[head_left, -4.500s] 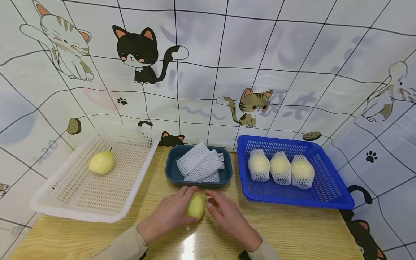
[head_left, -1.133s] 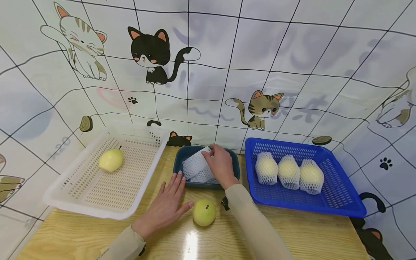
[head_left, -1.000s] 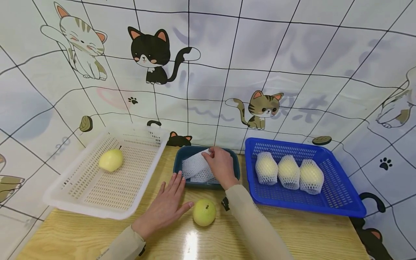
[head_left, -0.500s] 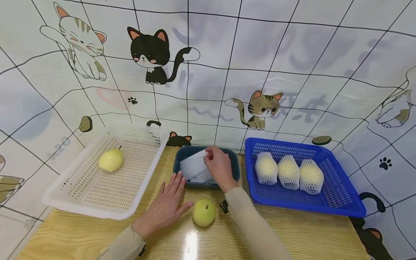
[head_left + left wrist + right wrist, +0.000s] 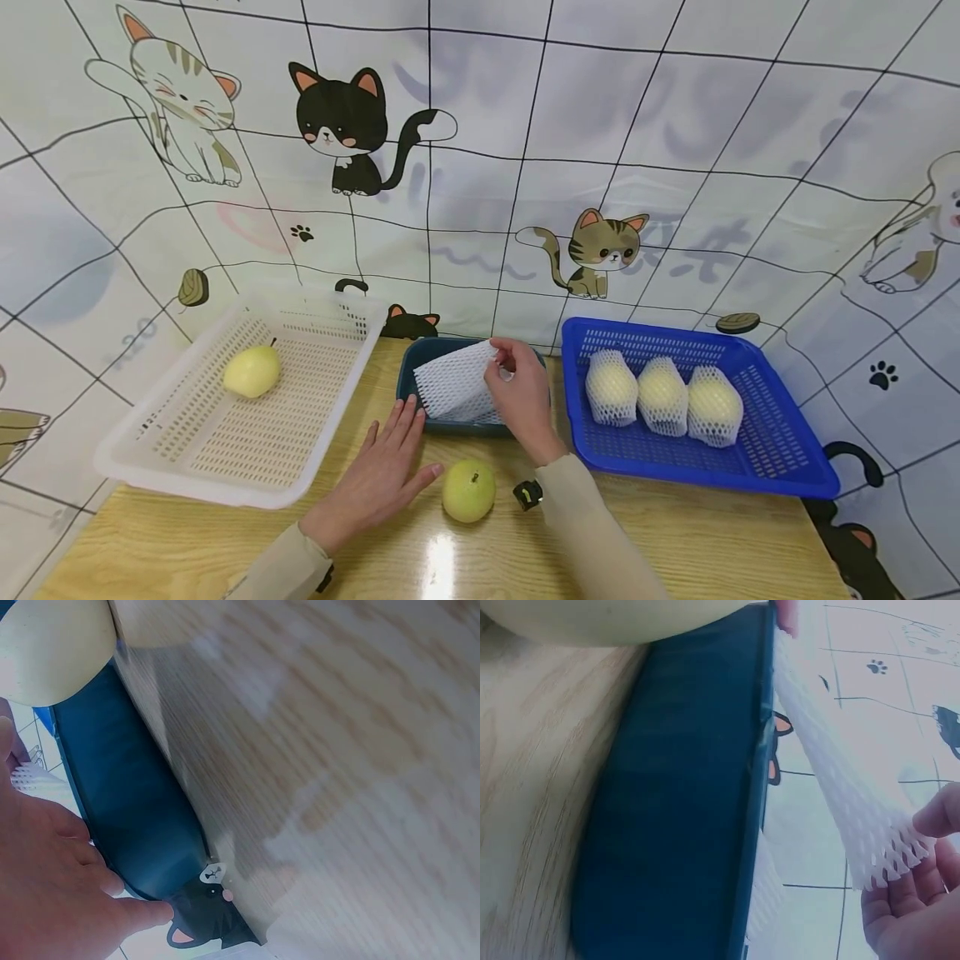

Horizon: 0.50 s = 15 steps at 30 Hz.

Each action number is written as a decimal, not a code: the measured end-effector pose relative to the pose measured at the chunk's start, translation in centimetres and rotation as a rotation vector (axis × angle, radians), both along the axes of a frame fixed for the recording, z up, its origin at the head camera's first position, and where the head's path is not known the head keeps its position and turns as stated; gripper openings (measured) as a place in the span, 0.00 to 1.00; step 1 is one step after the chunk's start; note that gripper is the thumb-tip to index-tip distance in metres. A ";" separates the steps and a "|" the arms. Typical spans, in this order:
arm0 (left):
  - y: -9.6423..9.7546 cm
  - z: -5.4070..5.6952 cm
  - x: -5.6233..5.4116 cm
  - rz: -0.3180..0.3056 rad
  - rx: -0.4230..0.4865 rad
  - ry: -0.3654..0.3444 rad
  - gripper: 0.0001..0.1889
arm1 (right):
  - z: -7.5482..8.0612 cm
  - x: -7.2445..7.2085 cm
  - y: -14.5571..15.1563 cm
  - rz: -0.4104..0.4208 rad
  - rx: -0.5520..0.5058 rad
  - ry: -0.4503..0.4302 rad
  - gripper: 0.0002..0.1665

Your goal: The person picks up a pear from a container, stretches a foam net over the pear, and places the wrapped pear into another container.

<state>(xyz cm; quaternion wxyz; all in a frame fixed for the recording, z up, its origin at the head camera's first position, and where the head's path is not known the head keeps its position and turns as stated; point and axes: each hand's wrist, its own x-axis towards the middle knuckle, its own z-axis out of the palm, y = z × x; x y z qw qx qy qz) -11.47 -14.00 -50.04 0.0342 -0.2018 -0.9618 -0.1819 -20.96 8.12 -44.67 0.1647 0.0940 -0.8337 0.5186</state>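
My right hand (image 5: 521, 396) pinches the right end of a white foam net sleeve (image 5: 453, 379) above a small dark teal bin (image 5: 468, 429). In the right wrist view, thumb and fingers hold the open end of the net (image 5: 840, 765), which slants up from the bin (image 5: 675, 780). My left hand (image 5: 378, 471) lies with straight fingers, its fingertips at the bin's left front rim. A yellow-green pear (image 5: 468, 492), stem up, stands on the table between the hands. That pear (image 5: 52, 649) partly covers the bin in the left wrist view. More netting lies in the bin, partly hidden.
At left, a white perforated basket (image 5: 300, 475) holds one bare pear (image 5: 252, 372). A blue basket (image 5: 697, 477) at right holds 3 pears in foam nets (image 5: 662, 396). Behind the wooden table (image 5: 390, 558) hangs a cat-print cloth (image 5: 480, 192).
Earlier both hands were at the pear; now it stands alone. The right hand moved to the bin, took hold of a foam net sleeve and lifted its right end. The left hand moved to the bin's rim.
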 end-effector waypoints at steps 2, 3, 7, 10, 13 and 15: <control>0.0 0.0 0.0 -0.001 -0.003 -0.012 0.43 | 0.1 0.3 0.4 -0.008 -0.037 0.018 0.17; 0.0 0.0 0.0 -0.002 -0.003 -0.015 0.43 | 0.2 0.4 0.6 -0.014 -0.051 0.028 0.16; 0.0 -0.1 -0.1 -0.006 -0.011 -0.018 0.44 | 0.4 1.0 1.3 -0.026 -0.100 0.058 0.16; 0.0 -0.1 0.0 -0.004 -0.013 -0.007 0.45 | 0.9 1.7 1.8 -0.015 -0.132 0.060 0.17; 0.1 -0.2 0.1 0.000 -0.010 0.035 0.43 | 1.4 2.4 2.4 0.018 -0.178 0.046 0.17; 0.1 -0.2 0.2 0.007 -0.010 0.074 0.40 | 1.6 2.8 2.7 0.049 -0.203 0.038 0.17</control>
